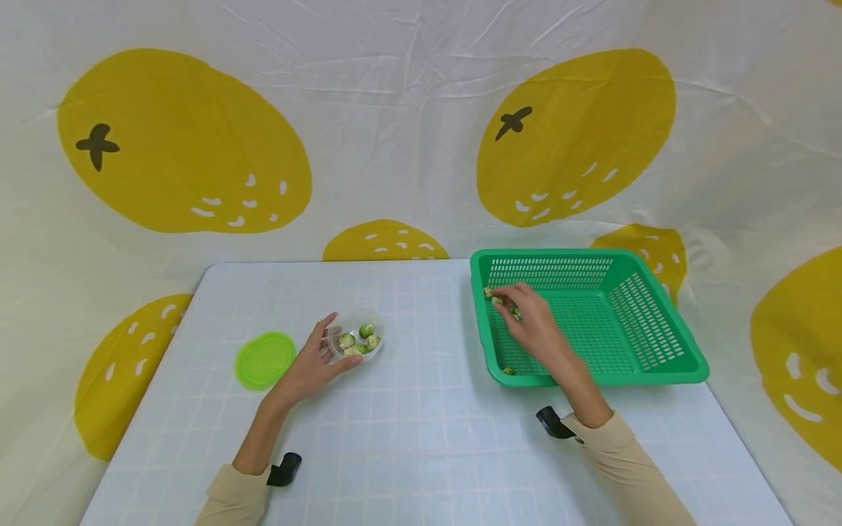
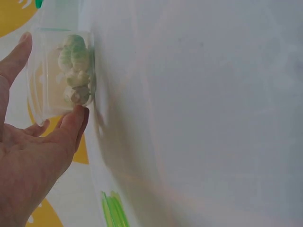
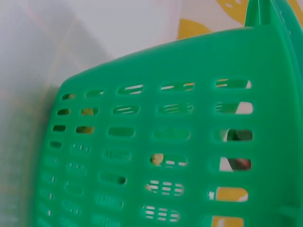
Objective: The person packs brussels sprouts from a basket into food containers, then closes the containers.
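Observation:
My left hand (image 1: pixel 314 367) holds a small clear plastic tub (image 1: pixel 333 340) from the side, thumb and fingers on opposite walls. Several Brussels sprouts (image 1: pixel 366 331) lie inside it; the left wrist view shows them through its wall. Over the left end of a green plastic basket (image 1: pixel 677 343), my right hand (image 1: pixel 536 325) pinches a Brussels sprout (image 1: pixel 496 300) between thumb and fingertips. Other sprouts sit in that end of the basket, one (image 1: pixel 509 371) by the near wall. In the right wrist view the slotted basket wall (image 3: pixel 189 61) mostly hides the right hand.
A bright green round lid (image 1: pixel 265 360) lies on the table left of the tub. The table (image 1: pixel 421 438) has a pale checked cover. Behind it hangs a white cloth (image 1: pixel 395 146) with large yellow fruit prints.

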`<state>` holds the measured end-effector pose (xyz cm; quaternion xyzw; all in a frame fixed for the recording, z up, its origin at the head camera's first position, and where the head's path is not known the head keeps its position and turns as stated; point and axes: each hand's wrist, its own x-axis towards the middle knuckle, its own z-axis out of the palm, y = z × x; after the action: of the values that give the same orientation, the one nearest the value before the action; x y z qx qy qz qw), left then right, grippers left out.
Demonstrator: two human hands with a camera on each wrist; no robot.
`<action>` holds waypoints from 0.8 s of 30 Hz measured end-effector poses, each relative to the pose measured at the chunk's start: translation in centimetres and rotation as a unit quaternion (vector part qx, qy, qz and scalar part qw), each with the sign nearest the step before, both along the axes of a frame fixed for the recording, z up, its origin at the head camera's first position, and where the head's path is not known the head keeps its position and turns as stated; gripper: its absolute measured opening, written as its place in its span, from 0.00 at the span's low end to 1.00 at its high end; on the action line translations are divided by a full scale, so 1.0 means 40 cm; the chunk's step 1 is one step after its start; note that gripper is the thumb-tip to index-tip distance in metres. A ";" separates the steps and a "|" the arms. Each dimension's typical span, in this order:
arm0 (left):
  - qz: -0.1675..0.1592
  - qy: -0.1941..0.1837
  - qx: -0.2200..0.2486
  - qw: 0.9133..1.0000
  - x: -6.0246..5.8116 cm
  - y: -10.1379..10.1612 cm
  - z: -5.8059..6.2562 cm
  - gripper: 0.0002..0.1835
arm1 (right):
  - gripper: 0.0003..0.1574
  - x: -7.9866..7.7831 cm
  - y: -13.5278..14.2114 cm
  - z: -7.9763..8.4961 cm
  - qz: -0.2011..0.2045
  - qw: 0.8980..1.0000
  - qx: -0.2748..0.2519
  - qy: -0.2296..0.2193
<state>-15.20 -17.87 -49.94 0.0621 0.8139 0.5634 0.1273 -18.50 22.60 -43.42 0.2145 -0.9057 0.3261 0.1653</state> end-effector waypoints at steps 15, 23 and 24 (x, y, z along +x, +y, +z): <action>0.000 0.016 -0.002 1.000 0.000 0.000 -0.008 0.56 | 0.15 -0.005 -0.081 0.014 0.012 0.998 -0.069 0.002; 0.002 0.018 0.000 1.000 0.002 0.001 -0.005 0.56 | 0.15 -0.009 -0.133 0.019 0.037 0.993 -0.107 -0.034; 0.003 0.018 -0.001 1.000 0.002 0.001 -0.005 0.56 | 0.15 -0.010 -0.138 0.019 0.040 0.993 -0.108 -0.037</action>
<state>-15.10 -17.83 -50.13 0.0698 0.8166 0.5620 0.1115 -18.90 17.07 -42.65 0.2189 -0.8613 0.4363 0.1408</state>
